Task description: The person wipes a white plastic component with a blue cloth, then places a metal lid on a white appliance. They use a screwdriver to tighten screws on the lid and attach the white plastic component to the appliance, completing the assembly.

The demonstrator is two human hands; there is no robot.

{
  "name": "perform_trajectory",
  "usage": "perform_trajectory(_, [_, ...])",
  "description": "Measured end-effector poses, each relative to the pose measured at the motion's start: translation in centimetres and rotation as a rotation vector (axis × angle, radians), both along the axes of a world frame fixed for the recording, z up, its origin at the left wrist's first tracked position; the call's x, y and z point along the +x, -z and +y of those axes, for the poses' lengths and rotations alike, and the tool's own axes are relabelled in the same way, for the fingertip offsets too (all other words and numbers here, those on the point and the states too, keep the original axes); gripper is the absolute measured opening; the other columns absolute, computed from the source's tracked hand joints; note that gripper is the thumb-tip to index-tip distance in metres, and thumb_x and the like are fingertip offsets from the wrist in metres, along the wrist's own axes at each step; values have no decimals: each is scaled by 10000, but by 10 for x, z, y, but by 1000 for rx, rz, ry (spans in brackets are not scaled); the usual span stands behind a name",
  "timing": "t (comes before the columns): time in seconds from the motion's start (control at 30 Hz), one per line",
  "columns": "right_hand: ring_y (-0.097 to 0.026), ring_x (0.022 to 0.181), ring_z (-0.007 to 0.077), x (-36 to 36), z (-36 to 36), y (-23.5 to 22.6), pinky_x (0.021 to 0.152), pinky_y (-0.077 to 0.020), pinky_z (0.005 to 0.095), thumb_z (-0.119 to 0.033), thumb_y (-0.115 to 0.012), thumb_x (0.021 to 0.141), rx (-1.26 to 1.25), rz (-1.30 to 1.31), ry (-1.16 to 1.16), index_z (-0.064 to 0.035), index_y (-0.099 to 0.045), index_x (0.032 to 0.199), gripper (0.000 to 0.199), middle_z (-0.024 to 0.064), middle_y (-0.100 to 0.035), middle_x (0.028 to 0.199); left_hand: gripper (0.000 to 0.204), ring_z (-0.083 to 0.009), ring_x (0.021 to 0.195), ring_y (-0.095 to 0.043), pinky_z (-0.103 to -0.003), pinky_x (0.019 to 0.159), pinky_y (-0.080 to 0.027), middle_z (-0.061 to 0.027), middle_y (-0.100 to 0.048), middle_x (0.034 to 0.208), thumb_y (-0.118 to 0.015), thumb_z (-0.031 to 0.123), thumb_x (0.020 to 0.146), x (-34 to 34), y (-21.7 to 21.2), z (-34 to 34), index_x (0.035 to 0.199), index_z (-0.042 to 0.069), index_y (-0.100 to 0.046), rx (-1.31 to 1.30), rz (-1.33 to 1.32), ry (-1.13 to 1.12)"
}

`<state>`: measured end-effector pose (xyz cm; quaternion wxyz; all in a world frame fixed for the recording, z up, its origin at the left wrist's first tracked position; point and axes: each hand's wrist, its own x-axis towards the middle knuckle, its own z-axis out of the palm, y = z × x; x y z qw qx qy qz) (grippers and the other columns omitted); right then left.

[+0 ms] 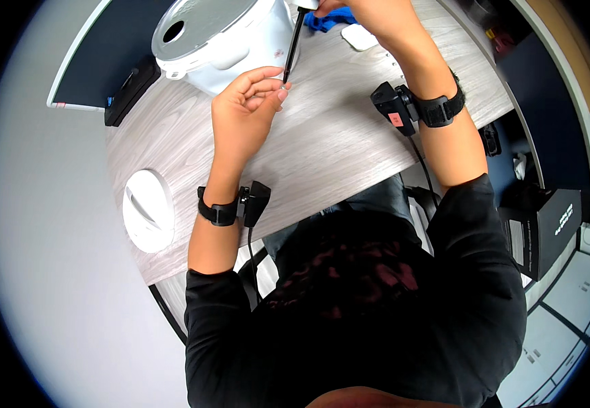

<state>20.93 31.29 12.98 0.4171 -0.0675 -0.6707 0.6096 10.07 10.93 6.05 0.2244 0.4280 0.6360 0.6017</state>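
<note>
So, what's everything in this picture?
Wood-grain table: 1, grey, centre
Rounded appliance: 1, white, table's far side
Long tool: 1, black-shafted, appliance's right
Flat oval piece: 1, white, table's left
Crumpled cloth: 1, blue, table's far side
Rounded square piece: 1, white, beside cloth
Oblong case: 1, black, table's far left
Upright panels: 2, dark blue, left and right
Large box: 1, black, right
Cabinets: several, white, lower right
Strapped devices: 2, black, left and right
Shirt: 1, black, lower centre
Left hand: 1, bare, tool's lower end
Right hand: 1, bare, tool's upper end
</note>
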Motion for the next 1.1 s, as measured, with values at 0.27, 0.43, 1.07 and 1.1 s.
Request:
perform_trajectory(0.27, [-619,610,104,-15,-22,-17,516,-488,226,-18,-728,854,92,-59,-52,33,-371,1281,559,68,-652,782,237,-123,884,-722,-212,733,-575,-125,-753,977,-680,-76,883,-13,-6,-12,1116,-36,-693,8,102,-45])
perform_trajectory(0.43, [-627,724,91,-22,-30,-23,614,-511,231,5,-701,872,105,36,-213,28,-414,1273,493,63,-662,881,232,-120,856,-719,-222,723,-577,-125,-756,957,-698,-65,874,-20,-9,-17,1105,-39,-697,5,43,-41])
perform_trajectory(1.07, [-635,708,126,-106,-54,-104,634,-514,276,-54,-681,901,423,123,-288,56,-518,1268,417,79,-667,812,256,-83,797,-699,-209,707,-529,-70,-779,904,-762,-1,796,-79,-59,0,1051,12,-742,266,374,-369])
perform_trajectory(1.1, [-636,708,128,-107,-54,-102,637,-516,278,-53,-683,899,441,125,-290,57,-521,1266,416,80,-668,811,256,-86,798,-700,-214,717,-536,-71,-778,903,-762,-1,792,-78,-58,1,1048,11,-742,259,379,-372])
